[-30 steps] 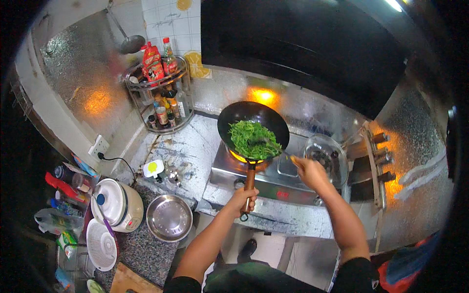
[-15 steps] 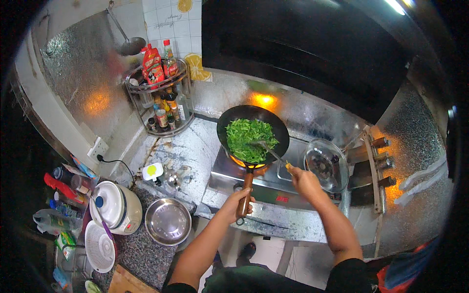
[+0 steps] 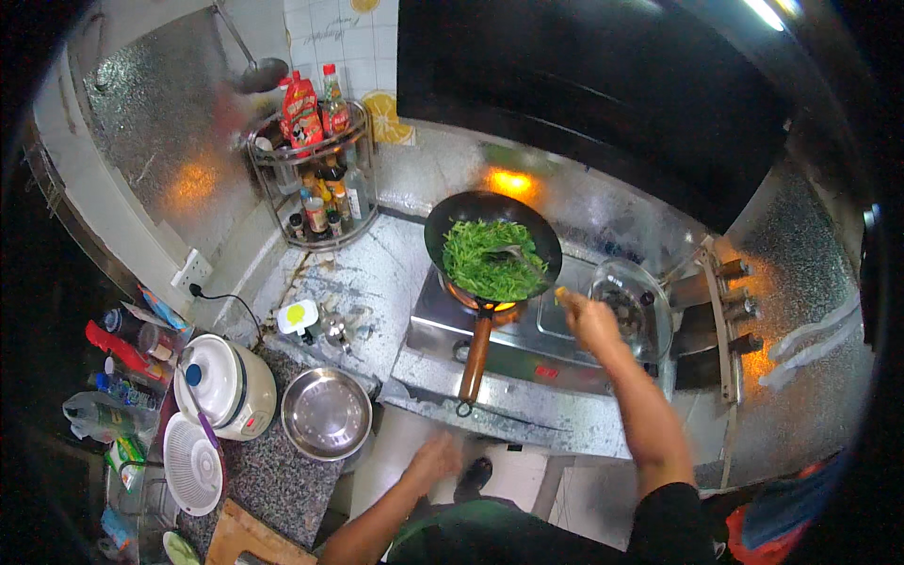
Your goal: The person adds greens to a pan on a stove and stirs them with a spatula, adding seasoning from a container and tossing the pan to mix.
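Observation:
A dark wok (image 3: pixel 437 229) full of chopped leafy greens (image 3: pixel 485 268) sits over a lit flame on the left side of the gas stove (image 3: pixel 428 320). Its brown wooden handle (image 3: pixel 478 353) points toward me, and no hand is on it. My right hand (image 3: pixel 595 327) is closed around a spatula; the metal blade (image 3: pixel 508 252) rests among the greens, and a yellowish bit of handle shows at my fist. My left hand (image 3: pixel 435 459), smeared by motion, hangs below the counter edge, apart from the wok handle; its fingers are unclear.
A glass lid (image 3: pixel 617 273) lies right of the wok, before a knife rack (image 3: pixel 723 320). At left are a steel bowl (image 3: pixel 326 414), rice cooker (image 3: pixel 226 391), white colander (image 3: pixel 191 461) and cutting board (image 3: pixel 250 541). A two-tier bottle rack (image 3: pixel 311 151) fills the corner.
My left hand has let go of the wok handle and dropped down toward my body. The right hand still grips the spatula, slightly shifted; the greens lie a little differently.

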Action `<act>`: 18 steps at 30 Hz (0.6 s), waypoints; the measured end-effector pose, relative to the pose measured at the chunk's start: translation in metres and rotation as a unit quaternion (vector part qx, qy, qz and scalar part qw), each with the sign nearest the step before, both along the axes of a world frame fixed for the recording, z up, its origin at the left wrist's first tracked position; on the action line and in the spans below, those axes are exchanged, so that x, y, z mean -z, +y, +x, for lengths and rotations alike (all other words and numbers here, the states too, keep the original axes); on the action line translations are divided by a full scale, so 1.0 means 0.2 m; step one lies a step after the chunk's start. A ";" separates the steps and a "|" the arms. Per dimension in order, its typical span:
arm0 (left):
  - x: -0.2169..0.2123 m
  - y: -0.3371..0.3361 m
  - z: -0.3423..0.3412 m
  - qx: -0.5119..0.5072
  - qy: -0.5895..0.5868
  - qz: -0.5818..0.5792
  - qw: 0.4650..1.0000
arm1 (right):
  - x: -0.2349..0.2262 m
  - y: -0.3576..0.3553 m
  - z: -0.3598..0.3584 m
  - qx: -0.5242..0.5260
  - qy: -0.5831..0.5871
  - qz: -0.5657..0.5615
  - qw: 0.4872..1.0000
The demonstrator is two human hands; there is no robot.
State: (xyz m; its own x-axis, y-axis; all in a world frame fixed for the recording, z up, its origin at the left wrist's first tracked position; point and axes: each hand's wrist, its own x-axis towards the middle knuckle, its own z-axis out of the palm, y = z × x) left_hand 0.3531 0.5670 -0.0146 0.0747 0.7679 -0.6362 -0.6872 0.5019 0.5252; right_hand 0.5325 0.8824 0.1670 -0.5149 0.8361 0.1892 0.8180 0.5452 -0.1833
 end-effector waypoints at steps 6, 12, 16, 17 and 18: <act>0.01 -0.15 0.03 -0.016 0.070 -0.037 0.997 | -0.34 -0.23 0.05 -0.043 0.051 -0.063 0.996; 0.02 -0.18 0.08 0.041 0.060 -0.033 0.997 | 0.04 -0.17 -0.09 -0.035 0.098 -0.063 0.993; 0.02 -0.19 0.08 0.025 0.076 -0.006 0.997 | -0.29 -0.20 0.08 -0.016 0.029 -0.047 0.998; 0.03 -0.20 0.07 0.016 0.074 0.005 0.997 | -0.32 -0.21 0.15 -0.017 0.003 -0.026 1.000; 0.03 -0.22 0.07 0.016 0.074 -0.008 0.997 | -0.34 -0.20 0.20 -0.018 -0.023 -0.006 1.000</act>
State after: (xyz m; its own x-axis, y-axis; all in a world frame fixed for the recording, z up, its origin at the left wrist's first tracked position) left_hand 0.3663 0.5236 -0.0208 0.0038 0.7565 -0.6540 -0.5863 0.5315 0.6114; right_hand 0.5732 0.8417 0.2348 -0.5529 0.8186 0.1555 0.8053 0.5729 -0.1527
